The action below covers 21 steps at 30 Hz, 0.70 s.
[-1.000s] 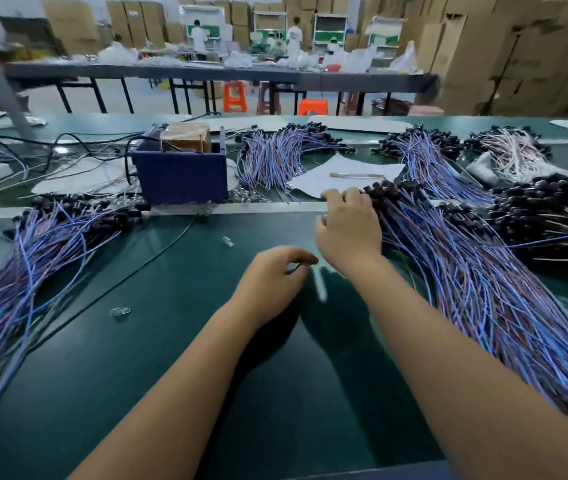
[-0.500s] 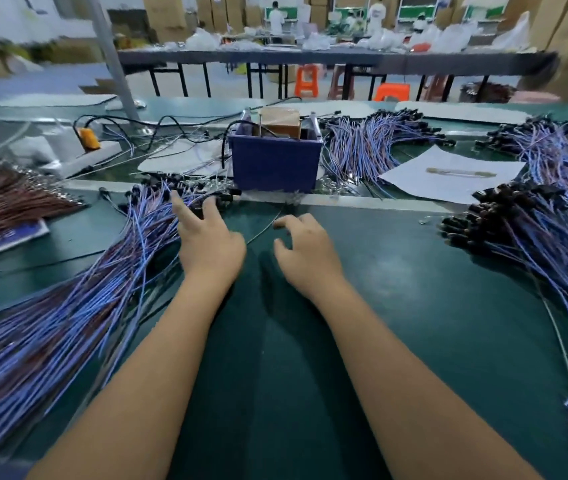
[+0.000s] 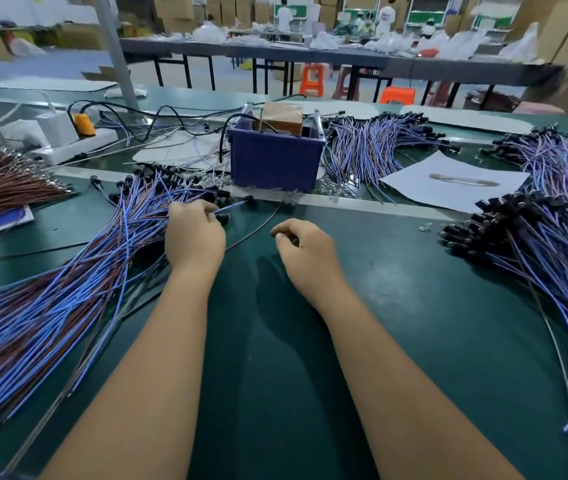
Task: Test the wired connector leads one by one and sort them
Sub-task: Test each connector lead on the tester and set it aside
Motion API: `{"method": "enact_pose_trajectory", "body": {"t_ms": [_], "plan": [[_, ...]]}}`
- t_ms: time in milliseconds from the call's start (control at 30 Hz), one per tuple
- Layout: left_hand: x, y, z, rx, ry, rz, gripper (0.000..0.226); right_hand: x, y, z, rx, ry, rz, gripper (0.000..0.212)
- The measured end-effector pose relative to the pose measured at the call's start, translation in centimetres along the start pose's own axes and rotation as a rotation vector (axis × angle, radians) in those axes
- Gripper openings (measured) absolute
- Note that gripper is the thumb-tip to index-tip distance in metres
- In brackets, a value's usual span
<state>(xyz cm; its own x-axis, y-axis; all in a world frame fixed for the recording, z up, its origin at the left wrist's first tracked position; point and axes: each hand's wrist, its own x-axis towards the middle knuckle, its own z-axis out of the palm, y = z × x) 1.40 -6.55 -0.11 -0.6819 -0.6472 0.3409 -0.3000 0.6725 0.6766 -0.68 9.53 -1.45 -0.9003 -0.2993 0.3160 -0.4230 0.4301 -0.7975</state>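
Note:
A large pile of blue and brown leads (image 3: 67, 289) with black connectors fans across the green table on the left. My left hand (image 3: 194, 237) rests at its connector end, fingers curled on one blue lead (image 3: 232, 207) whose black connector pokes out to the right. My right hand (image 3: 306, 252) hovers just right of it over bare table, fingers loosely curled, with nothing visible in it. A second big pile of leads (image 3: 535, 258) lies on the right, apart from both hands.
A blue bin (image 3: 275, 161) holding a brown box stands behind the hands, with a thin grey wire (image 3: 254, 230) running from it. More lead bundles (image 3: 369, 150) and a white sheet (image 3: 448, 188) lie beyond. Brown wires (image 3: 1, 188) and a power strip (image 3: 67, 147) sit far left.
Both hands swung from the right pile to the left one. My left hand, flat on the left pile half a second ago, now curls its fingers on a lead.

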Motion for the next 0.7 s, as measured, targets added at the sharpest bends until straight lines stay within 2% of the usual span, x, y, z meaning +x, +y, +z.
{"method": "enact_pose_trajectory", "body": {"t_ms": [67, 167, 233, 300, 367, 433, 500, 533, 600, 700], "plan": [[-0.2, 0.7, -0.1, -0.162, 0.052, 0.098, 0.023, 0.1, 0.0, -0.1, 0.039, 0.005, 0.023, 0.019], [-1.3, 3.4, -0.3, -0.713, -0.035, 0.114, 0.014, 0.4, 0.2, -0.2, 0.148, 0.005, 0.087, 0.029], [-2.7, 5.5, -0.6, -1.168, -0.251, 0.066, 0.012, 0.5, 0.1, -0.2, 0.229, -0.012, 0.094, 0.038], [-4.3, 7.0, -0.4, -1.421, -0.558, 0.006, 0.025, 0.4, -0.1, -0.4, 0.336, -0.006, 0.084, 0.039], [-5.4, 7.9, -0.2, -1.385, -0.746, -0.009, 0.035, 0.1, -0.3, -0.8, 0.53, -0.024, 0.091, 0.033], [-5.4, 7.8, -0.1, -1.405, -0.798, 0.01, 0.039, 0.0, -0.3, -1.5, 0.625, -0.088, 0.117, 0.03], [-4.7, 7.2, -0.1, -1.464, -0.878, -0.033, 0.039, 0.2, -0.2, -2.3, 0.671, -0.123, 0.147, 0.041], [-4.3, 6.8, -0.2, -1.436, -0.922, -0.061, 0.04, 0.4, -0.2, -2.6, 0.746, -0.127, 0.185, 0.039], [-3.9, 5.8, 0.3, -1.268, -0.957, -0.068, 0.045, 0.8, -0.4, -3.2, 0.854, -0.113, 0.252, 0.03], [-4.4, 5.5, 1.0, -1.005, -0.945, 0.036, 0.044, 0.7, -0.5, -3.1, 0.884, -0.068, 0.278, 0.027]]}}
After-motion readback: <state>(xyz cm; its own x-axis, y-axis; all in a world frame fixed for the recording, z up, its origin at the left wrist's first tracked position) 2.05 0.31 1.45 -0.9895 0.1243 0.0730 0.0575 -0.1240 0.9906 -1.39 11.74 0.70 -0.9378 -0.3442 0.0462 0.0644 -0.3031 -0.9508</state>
